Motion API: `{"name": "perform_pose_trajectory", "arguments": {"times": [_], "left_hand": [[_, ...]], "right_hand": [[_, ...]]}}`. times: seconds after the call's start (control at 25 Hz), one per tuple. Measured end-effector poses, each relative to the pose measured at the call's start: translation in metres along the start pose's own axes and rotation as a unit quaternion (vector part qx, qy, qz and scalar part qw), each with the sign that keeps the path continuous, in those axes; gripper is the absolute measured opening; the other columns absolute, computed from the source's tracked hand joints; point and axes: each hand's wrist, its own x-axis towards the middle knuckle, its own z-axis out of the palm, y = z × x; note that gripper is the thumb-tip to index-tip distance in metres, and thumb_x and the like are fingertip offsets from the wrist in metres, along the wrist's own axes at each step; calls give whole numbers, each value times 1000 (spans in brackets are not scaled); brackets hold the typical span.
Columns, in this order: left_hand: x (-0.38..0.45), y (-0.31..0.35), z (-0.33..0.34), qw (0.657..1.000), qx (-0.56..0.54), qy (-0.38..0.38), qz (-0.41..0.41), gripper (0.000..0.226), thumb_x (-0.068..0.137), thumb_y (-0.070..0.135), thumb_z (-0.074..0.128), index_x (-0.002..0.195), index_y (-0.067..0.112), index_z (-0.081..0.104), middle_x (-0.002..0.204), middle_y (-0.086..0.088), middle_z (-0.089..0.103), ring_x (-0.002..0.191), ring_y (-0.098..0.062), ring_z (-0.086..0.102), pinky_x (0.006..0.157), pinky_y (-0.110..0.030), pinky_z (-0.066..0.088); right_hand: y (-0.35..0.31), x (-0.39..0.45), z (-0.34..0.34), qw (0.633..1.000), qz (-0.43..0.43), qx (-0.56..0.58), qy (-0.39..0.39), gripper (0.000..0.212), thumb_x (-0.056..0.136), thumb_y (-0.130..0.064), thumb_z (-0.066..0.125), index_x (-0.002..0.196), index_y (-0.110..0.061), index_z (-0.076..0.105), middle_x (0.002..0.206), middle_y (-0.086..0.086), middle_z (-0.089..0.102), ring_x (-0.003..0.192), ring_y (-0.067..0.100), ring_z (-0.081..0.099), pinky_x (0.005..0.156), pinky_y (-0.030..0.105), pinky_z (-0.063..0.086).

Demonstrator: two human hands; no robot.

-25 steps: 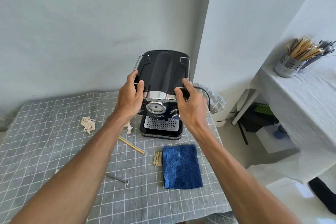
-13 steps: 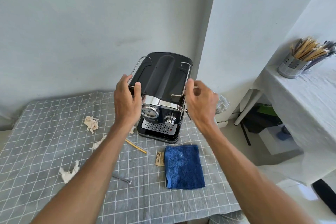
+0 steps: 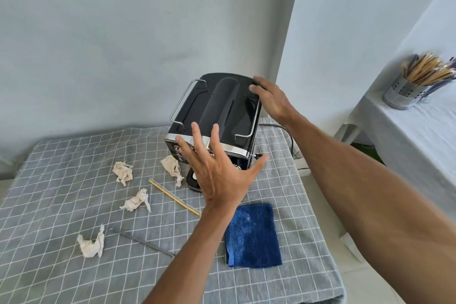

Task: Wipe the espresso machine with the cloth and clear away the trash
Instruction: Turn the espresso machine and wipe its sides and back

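Note:
A black espresso machine [image 3: 219, 103] with chrome rails stands at the back right of the checked table. My left hand [image 3: 217, 168] hovers in front of it, fingers spread, holding nothing and hiding the machine's front. My right hand [image 3: 270, 100] rests open on the machine's top right rear corner. A folded blue cloth [image 3: 253, 236] lies flat on the table in front of the machine. Several crumpled tissue scraps lie to the left: one [image 3: 122, 172], another [image 3: 136, 201], a third [image 3: 91, 244], and one beside the machine [image 3: 172, 168].
A wooden stick [image 3: 174, 197] and a thin grey rod [image 3: 143, 242] lie on the grey checked tablecloth [image 3: 49, 180]. The machine's black cord [image 3: 286, 134] trails off the right edge. A second table at right holds a metal utensil holder [image 3: 404, 92].
Both hands have let go of the machine's sides. My left hand pulled back in front of it with fingers spread; my right hand moved onto the top rear corner. The view shifted, showing more tissue scraps.

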Motion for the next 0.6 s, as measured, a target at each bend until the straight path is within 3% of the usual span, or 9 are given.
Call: {"name": "perform_pose_trajectory", "arguments": {"times": [0.12, 0.28, 0.44, 0.6], "left_hand": [[2, -4, 4, 1000, 11, 9, -2, 116, 69, 90, 63, 154, 13, 42, 166, -18, 22, 155, -51, 3, 120, -69, 20], [5, -9, 4, 1000, 19, 6, 5, 111, 72, 86, 62, 153, 13, 43, 163, -16, 28, 155, -50, 3, 121, -67, 21], [12, -21, -5, 999, 33, -5, 24, 111, 71, 85, 64, 153, 12, 44, 159, -17, 33, 155, -50, 7, 124, -58, 13], [20, -33, -13, 999, 33, -6, 34, 110, 69, 85, 64, 151, 14, 46, 158, -16, 35, 155, -48, 10, 117, -47, 9]], "right_hand": [[0, 4, 0, 1000, 0, -25, -18, 66, 94, -32, 63, 156, -20, 45, 164, 3, 40, 152, 20, 35, 127, 41, 24], [4, -2, -3, 999, -4, -37, -21, 70, 92, -30, 62, 159, -19, 41, 166, 4, 37, 153, 21, 33, 127, 44, 24], [3, -10, -1, 998, -5, -51, -18, 69, 94, -30, 58, 159, -19, 39, 168, 5, 33, 154, 23, 30, 127, 45, 24], [-5, -11, 3, 998, -3, -64, -11, 63, 90, -28, 54, 151, -16, 51, 158, 11, 45, 144, 31, 43, 121, 48, 35]]}}
